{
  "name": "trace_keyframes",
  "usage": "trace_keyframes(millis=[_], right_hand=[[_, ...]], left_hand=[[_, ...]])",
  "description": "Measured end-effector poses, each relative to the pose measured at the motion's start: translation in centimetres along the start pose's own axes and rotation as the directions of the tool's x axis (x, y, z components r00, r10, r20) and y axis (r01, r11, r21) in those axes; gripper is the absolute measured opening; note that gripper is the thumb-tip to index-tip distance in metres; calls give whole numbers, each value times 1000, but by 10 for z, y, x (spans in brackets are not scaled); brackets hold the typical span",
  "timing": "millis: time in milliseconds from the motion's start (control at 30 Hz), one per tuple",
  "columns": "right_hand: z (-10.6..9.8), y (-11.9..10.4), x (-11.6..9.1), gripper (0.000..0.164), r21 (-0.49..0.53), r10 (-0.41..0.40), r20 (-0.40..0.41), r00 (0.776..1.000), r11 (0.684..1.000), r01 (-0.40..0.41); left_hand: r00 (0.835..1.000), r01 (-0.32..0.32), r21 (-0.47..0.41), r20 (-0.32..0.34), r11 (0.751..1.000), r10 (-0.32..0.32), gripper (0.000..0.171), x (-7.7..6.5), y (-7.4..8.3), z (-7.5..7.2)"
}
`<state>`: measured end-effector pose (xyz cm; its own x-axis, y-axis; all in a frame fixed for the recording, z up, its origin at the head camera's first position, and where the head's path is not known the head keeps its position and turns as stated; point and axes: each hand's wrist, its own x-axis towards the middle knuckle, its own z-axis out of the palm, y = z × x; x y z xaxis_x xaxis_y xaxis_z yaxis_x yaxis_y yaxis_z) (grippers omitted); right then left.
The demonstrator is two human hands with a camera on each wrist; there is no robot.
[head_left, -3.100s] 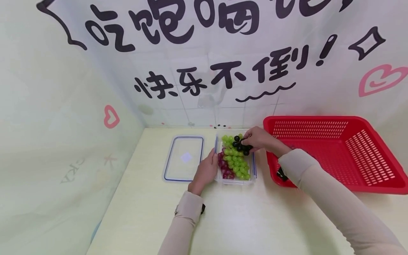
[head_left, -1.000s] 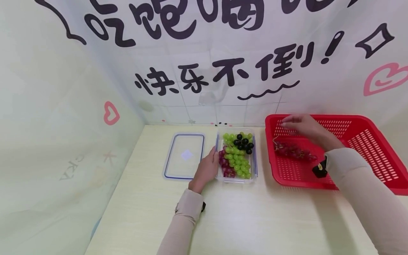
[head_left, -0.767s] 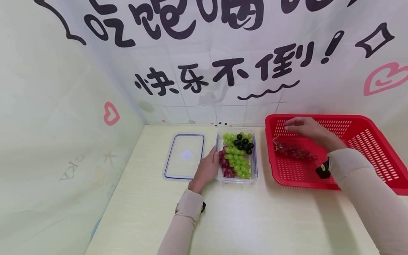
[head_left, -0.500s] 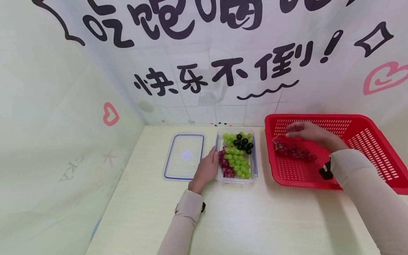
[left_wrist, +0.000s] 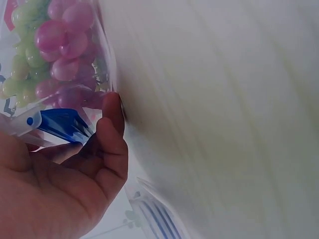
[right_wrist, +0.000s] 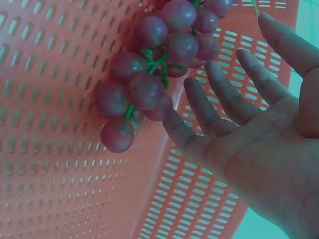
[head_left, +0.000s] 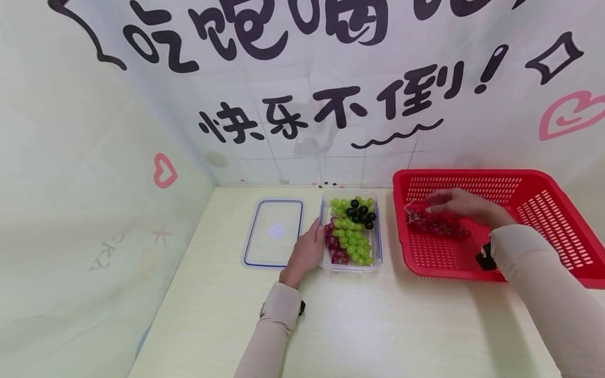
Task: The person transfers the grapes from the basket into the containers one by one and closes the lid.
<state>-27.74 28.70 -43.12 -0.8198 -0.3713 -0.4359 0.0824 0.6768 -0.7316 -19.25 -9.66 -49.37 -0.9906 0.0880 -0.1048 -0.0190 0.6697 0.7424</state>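
Both hands are busy at different spots: the left hand (head_left: 307, 252) has its fingers curled against the left wall of a clear, rectangular plastic container (head_left: 350, 268), holding it by that side, while the right hand (head_left: 460, 203) holds nothing and hangs palm down, fingers spread wide in the right wrist view, over a long bunch of purple-red grapes with green stems (head_left: 439, 227). That bunch lies along the left part of a large, red plastic basket with slotted walls (head_left: 454, 273). Dim light and overlap in the right wrist view make it hard to say whether the little finger touches a grape or only passes near it

Inside the container, a bright green grape cluster (head_left: 352, 239) lies in the middle, with dark purple-red grapes (head_left: 331, 244) along the left wall, a small black grape cluster (head_left: 361, 214) toward the back right and more green grapes around the back. A blue latch flap (left_wrist: 65, 123) shows beside the left fingers. Left of the container, a clear plastic lid with a blue seal line (head_left: 269, 244) lies flat on the pale, wood-grained surface (head_left: 212, 304)
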Motion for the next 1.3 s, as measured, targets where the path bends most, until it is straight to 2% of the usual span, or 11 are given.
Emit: trace_keyframes(millis=[267, 400, 600, 767, 1033, 1300], right_hand=[[4, 5, 4, 67, -19, 26, 49, 998, 999, -25], [7, 5, 6, 72, -9, 15, 87, 996, 1000, -14], [9, 3, 8, 71, 21, -2, 105, 994, 1000, 0], [11, 2, 9, 74, -1, 5, 117, 993, 1000, -5], [16, 2, 12, 71, 59, -24, 170, 985, 998, 14], [20, 0, 11, 75, 15, -20, 141, 990, 1000, 18]], left_hand=[[1000, -2, -6, 2, 1000, 2, 54, 0, -1, 0], [1000, -5, -4, 4, 1000, 5, 54, 1, -1, 1], [1000, -12, 5, -1, 1000, 12, 54, 1, 0, 0], [1000, -17, 11, -4, 1000, 17, 53, 1, 0, -1], [1000, -9, 9, -5, 1000, 9, 54, 0, 0, 0], [1000, -1, 31, 0, 1000, 1, 54, 1, 0, 0]])
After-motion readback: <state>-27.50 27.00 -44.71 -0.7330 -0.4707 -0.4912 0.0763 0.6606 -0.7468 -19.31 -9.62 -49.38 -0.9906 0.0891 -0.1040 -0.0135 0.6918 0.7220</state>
